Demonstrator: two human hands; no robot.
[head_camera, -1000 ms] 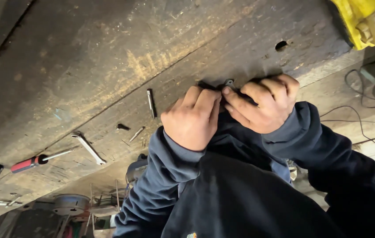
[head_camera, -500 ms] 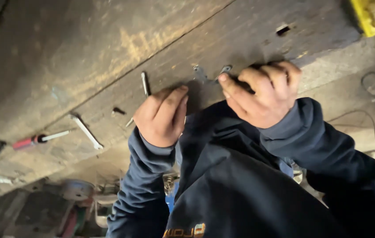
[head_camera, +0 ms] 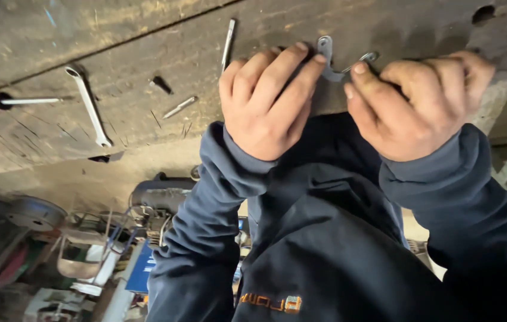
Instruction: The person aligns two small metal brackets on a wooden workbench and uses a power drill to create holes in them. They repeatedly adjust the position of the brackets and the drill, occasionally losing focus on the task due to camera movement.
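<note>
The workbench [head_camera: 116, 53] is rough, scarred wood; the clamp [head_camera: 328, 59] and wrench [head_camera: 89, 107] are dull metal, perhaps steel; the sleeves [head_camera: 205, 226] are matt cloth.

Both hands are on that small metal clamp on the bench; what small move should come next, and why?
Probably steady it with the left hand while the right hand works it: both hands' fingertips pinch the bent metal clamp against the worn wooden bench, and the wrench lies untouched.

Metal clamp [head_camera: 332, 59]: middle and lower part hidden behind fingertips of left hand [head_camera: 268, 101] and right hand [head_camera: 414, 101]; what the fingers grip beneath cannot be told.
Red-handled screwdriver [head_camera: 3, 101]: handle cut off by left edge.
Clutter under the counter [head_camera: 56, 48]: blurred, kinds unclear.
Hole [head_camera: 483, 13]: depth indistinct.
</note>
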